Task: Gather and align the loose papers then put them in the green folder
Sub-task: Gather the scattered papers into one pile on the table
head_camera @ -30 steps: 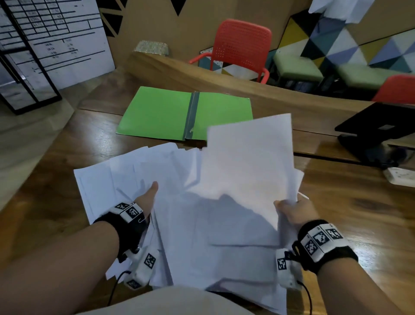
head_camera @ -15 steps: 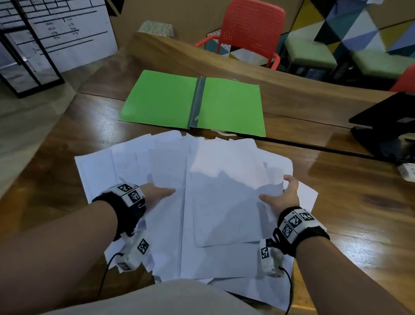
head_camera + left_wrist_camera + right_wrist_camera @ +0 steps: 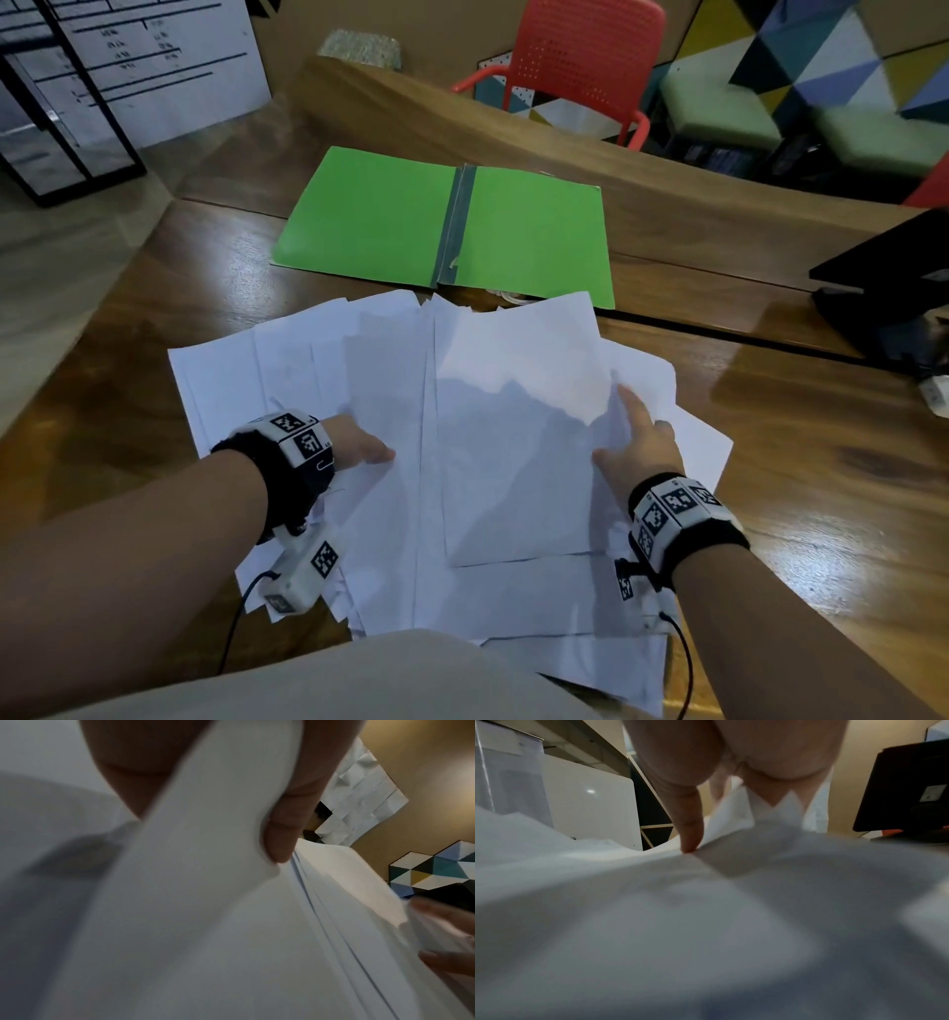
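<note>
Fingers (image 3: 282,833) under papers (image 3: 205,902) in wrist view, hidden overhead.

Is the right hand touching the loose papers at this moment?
Touching. In the right wrist view, the thumb of the right hand presses on the loose papers, with fingers under a sheet. The head view shows the hand on the pile.

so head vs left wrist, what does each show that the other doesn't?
Head only: the open green folder lying beyond the fanned papers, the wooden table, the red chair, and both wrists.

Left wrist only: the left hand close up, thumb on top of a sheet, plus the layered sheet edges.

Both: the white papers, with the right hand at their right edge, blurred in the wrist view.
</note>
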`<state>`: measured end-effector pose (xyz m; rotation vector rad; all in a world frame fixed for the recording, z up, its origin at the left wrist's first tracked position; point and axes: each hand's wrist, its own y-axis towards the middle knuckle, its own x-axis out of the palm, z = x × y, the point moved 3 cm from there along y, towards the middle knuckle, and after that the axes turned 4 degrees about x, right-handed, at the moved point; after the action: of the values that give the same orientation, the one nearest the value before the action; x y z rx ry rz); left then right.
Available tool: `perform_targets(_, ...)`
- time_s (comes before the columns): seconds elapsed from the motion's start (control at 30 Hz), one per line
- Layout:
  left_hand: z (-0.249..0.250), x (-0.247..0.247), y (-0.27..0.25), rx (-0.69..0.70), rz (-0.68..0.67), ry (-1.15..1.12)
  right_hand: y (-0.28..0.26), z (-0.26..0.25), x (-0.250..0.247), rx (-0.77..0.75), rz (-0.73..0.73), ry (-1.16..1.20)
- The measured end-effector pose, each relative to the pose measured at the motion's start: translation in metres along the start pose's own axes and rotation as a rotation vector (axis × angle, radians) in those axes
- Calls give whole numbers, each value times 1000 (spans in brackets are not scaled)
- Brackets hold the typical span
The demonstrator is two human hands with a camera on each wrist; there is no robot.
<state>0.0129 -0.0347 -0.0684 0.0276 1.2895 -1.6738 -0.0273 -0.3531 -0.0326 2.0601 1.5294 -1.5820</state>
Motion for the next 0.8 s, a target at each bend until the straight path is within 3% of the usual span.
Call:
perform_targets(0.17, 0, 1, -1, 27, 27, 39, 4, 4, 5, 92, -166, -87)
perform_targets(0.37, 3, 1, -5, 43, 20, 46, 1, 21, 1, 160, -251, 40)
perform_targets(0.63, -4, 4, 3, 29, -73, -120, -21, 58, 0, 125, -41, 175)
perform_targets(0.8, 4, 2, -3, 29, -10, -118, -22, 36, 6, 35, -119, 146)
